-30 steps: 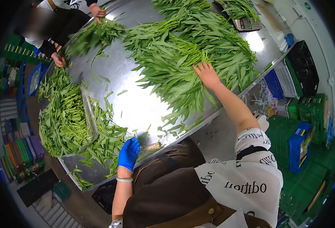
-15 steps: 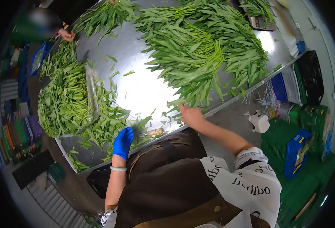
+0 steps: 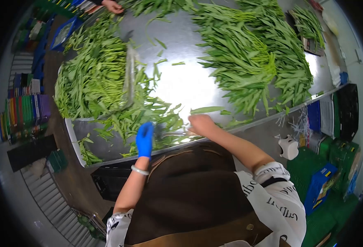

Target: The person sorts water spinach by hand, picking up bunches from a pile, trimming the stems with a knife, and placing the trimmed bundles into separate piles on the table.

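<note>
My left hand (image 3: 144,140), in a blue glove, is over loose green leaves at the near edge of the metal table; its fingers are blurred and turned away. My bare right hand (image 3: 202,124) is closed at the wooden handle of a knife, with only a bit of the handle showing under the fingers. The thin blade of the knife (image 3: 174,133) points left toward the glove, low over the scraps. Left of the gloved hand lies a large heap of leafy green stems (image 3: 95,78), partly in clear plastic. One long loose leaf (image 3: 207,110) lies just beyond my right hand.
Big bunches of leafy greens (image 3: 241,61) cover the table's right side, with a scale (image 3: 313,46) behind them. Another person's hand (image 3: 112,6) is at the far left. Green crates (image 3: 309,181) and a white container (image 3: 288,147) stand to the right, below the table edge.
My right hand has come down and left from the leaves onto the knife handle, which lay loose before. The view has shifted, and the gloved hand stays near the scraps.
</note>
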### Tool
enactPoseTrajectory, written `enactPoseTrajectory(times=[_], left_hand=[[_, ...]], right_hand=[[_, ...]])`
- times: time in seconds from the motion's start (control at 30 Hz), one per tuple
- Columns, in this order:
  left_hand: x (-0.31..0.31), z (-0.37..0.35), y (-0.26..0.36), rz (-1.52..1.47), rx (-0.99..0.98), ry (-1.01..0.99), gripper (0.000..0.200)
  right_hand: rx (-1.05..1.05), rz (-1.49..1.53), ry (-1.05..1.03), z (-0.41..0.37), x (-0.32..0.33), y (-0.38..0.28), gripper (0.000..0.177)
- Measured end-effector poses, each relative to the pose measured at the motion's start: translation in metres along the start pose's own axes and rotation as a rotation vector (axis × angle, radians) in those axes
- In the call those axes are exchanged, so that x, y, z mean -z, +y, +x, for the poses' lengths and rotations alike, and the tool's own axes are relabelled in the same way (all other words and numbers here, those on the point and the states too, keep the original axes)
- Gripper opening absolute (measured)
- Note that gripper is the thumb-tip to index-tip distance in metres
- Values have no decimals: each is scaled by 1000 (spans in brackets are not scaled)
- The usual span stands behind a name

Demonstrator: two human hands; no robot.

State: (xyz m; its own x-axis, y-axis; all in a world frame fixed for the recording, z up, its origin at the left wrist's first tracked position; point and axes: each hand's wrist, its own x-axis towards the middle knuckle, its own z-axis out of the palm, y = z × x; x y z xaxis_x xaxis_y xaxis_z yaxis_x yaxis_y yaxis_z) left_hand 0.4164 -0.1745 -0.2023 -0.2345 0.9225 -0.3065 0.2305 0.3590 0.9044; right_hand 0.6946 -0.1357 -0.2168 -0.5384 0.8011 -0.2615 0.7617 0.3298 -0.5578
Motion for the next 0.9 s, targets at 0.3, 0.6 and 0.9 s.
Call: enactPoseTrajectory(times=[0.3, 0.6, 0.9], left_hand=[[-40, 92, 22, 1091, -858, -490, 51], [189, 76, -96, 1078, -594, -217, 41], [421, 152, -70, 527, -10, 314, 27]], right_hand=[[-33, -373, -101, -26, -30, -23, 16], [-244, -394, -143, -22, -15, -63, 31], [-188, -273, -181, 36, -36, -162, 41]])
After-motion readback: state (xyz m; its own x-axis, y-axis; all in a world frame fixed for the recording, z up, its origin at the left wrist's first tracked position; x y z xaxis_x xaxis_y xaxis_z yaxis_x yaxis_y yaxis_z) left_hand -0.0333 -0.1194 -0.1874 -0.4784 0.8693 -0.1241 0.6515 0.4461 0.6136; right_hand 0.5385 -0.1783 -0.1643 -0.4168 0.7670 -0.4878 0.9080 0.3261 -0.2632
